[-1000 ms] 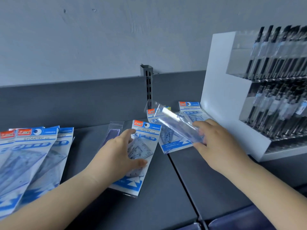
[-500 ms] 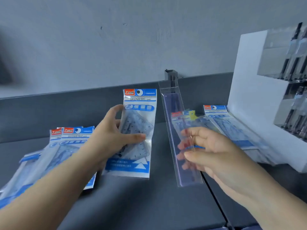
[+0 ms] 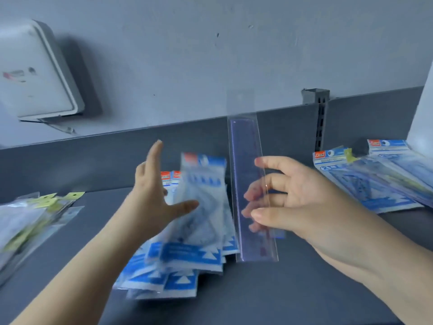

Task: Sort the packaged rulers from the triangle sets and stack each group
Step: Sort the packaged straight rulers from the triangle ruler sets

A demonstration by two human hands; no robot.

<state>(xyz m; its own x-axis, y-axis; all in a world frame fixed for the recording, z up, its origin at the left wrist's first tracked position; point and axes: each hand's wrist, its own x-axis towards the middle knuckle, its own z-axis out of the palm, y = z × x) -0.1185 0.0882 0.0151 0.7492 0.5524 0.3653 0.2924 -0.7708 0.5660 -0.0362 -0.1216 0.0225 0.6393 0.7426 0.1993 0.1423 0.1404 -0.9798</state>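
Released, triangle set (image 3: 199, 207) tops pile (image 3: 168, 273); right hand (image 3: 288, 200) grips packaged ruler (image 3: 250, 184).

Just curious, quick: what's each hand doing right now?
Left hand: open, fingers spread, holding nothing.
Right hand: holding the packaged ruler.

A grey-blue wall (image 3: 187, 55) with a white box (image 3: 35, 71) backs the dark shelf (image 3: 281, 296).

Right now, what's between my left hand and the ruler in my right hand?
In the head view, a blurred triangle set pack on the triangle pile lies between the open left hand and the packaged ruler held by the right hand.
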